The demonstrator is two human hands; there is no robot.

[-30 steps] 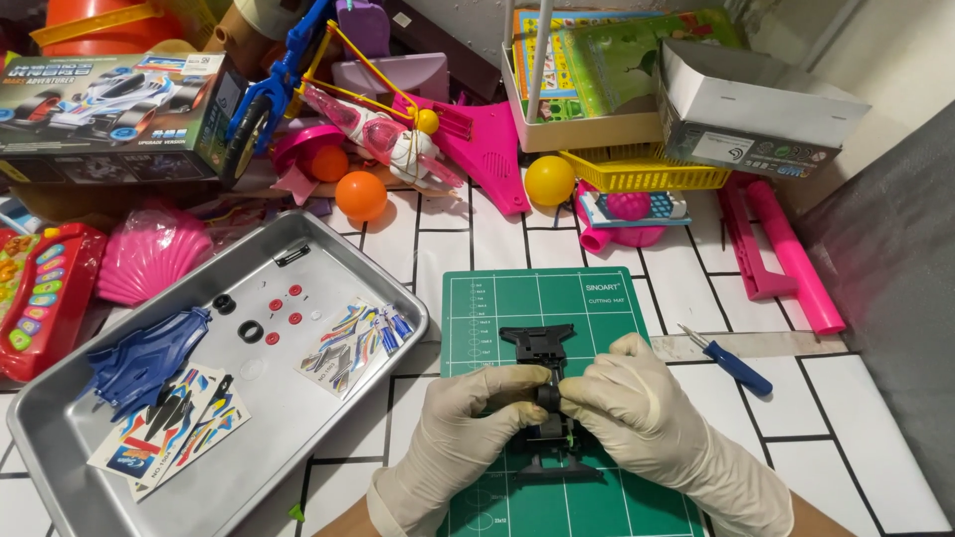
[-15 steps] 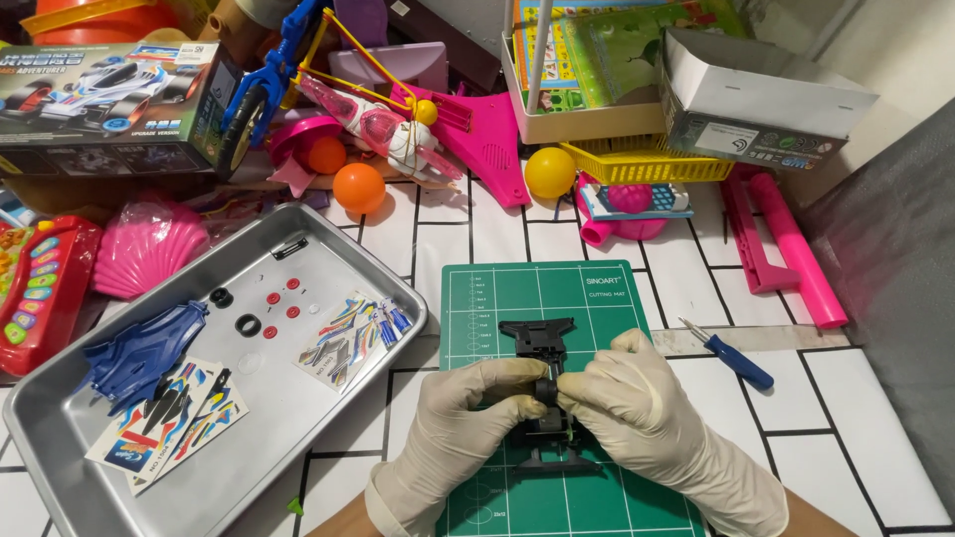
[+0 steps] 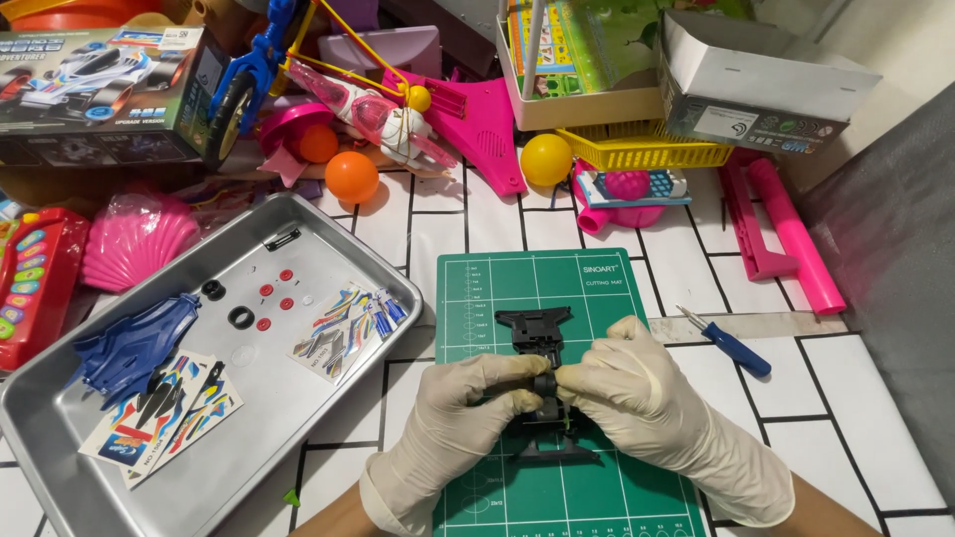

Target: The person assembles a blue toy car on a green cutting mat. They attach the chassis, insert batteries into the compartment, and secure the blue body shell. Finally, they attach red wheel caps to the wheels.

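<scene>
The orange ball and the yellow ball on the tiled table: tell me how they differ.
The round orange plastic ball lies left of the green cutting mat, near the metal tray; the round yellow plastic ball sits further right, against the yellow basket. The orange ball is beside pink toy parts; the yellow ball is beside a pink toy phone. Both look smooth, similar in size, and untouched by either gloved hand.

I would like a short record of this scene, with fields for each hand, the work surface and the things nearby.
left hand: gloved, fingers pinch a small black wheel on the black toy car chassis
right hand: gloved, pinches the same spot from the other side
surface: green cutting mat on white tiled table
left of mat: metal tray with blue car body, sticker sheets, small red and black parts
right of mat: blue screwdriver
</scene>
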